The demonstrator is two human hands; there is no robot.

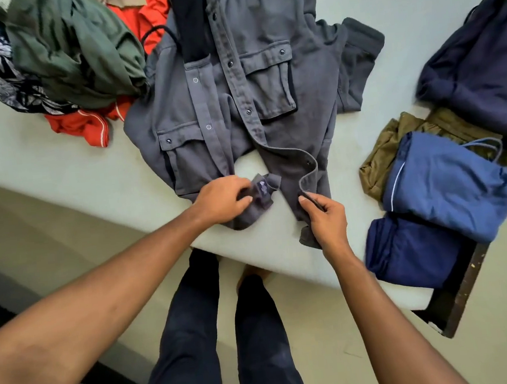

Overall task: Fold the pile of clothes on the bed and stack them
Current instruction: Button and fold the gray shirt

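Pale green sheeting covers the bed (56,155), where a grey snap-front shirt (237,100) lies face up, collar (248,218) at the near edge, its length running away from the person. Two flap pockets (269,82) sit on its matte cloth. The left hand (222,199) grips the collar by the label (262,188); the right hand (325,215) pinches the open front edge between thumb and fingers.

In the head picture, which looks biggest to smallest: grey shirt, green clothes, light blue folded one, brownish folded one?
1. grey shirt
2. green clothes and light blue folded one look alike
3. brownish folded one, partly covered
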